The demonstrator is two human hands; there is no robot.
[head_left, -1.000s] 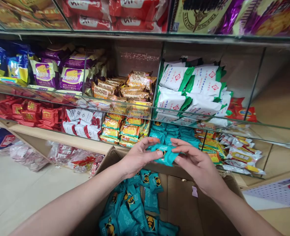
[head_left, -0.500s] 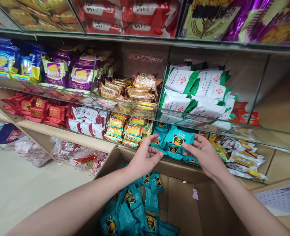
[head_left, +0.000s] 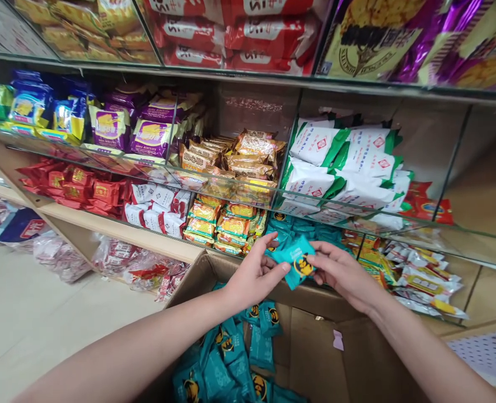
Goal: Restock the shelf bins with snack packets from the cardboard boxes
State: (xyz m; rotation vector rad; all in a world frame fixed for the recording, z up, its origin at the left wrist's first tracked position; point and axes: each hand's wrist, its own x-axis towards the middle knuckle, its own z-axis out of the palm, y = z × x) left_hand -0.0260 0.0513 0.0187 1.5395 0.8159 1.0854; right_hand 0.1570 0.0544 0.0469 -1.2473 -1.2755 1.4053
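Observation:
A teal snack packet (head_left: 295,260) with a yellow and black logo is pinched between my two hands in front of the lower glass shelf. My left hand (head_left: 254,274) grips its left end with thumb and fingers. My right hand (head_left: 340,271) grips its right end. Just behind it lies a pile of the same teal packets (head_left: 304,226) in a shelf compartment. Below my arms stands an open cardboard box (head_left: 310,347) with several more teal packets (head_left: 231,358) at its left side.
Glass shelves (head_left: 248,187) hold purple, brown, white-and-green, red and orange snack packs in divided compartments. Plastic bags of red sweets (head_left: 134,268) lie on the tiled floor under a wooden shelf at the left.
My hands carried a teal packet up to the shelf compartment, then drew back a little; both now pinch a packet just in front of the pile. The view has shifted slightly right.

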